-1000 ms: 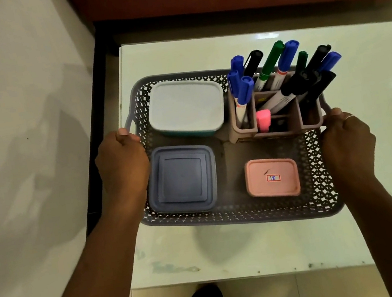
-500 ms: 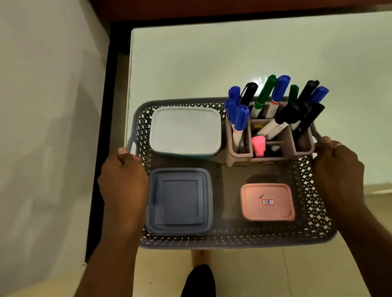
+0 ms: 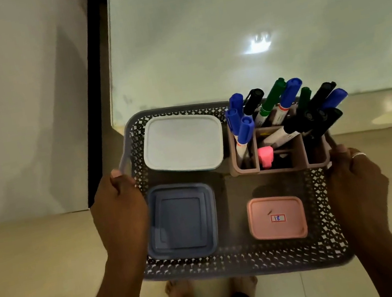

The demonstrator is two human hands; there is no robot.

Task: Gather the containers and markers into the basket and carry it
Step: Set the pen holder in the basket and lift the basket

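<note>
Above the tiled floor point(image 3: 40, 265), at the near edge of a glossy table point(image 3: 221, 27), a person holds a grey lattice basket point(image 3: 248, 264) level between both hands.

Head view. The left hand point(image 3: 120, 213) is clamped on the basket's left handle, with its fingers curled round it. The right hand point(image 3: 356, 181), with a ring point(image 3: 358, 155) on one finger, grips the right rim in the same way.

Contents of the basket:
- Far left: a white-lidded container point(image 3: 183, 142).
- Near left: a blue container point(image 3: 181, 220), just beside the left wall.
- Near right: a pink container point(image 3: 276, 217) with a small label point(image 3: 278, 218) reading 18.
- Far right: a compartmented holder point(image 3: 283, 167) standing upright. Blue, black and green markers point(image 3: 272, 99) lean in its cells, and a pink highlighter point(image 3: 265, 156) sits in a front cell.

Bare feet point(image 3: 180, 291) show below the basket's near wall. The far wall overlaps the table edge in this view, and it cannot be told whether they touch.
</note>
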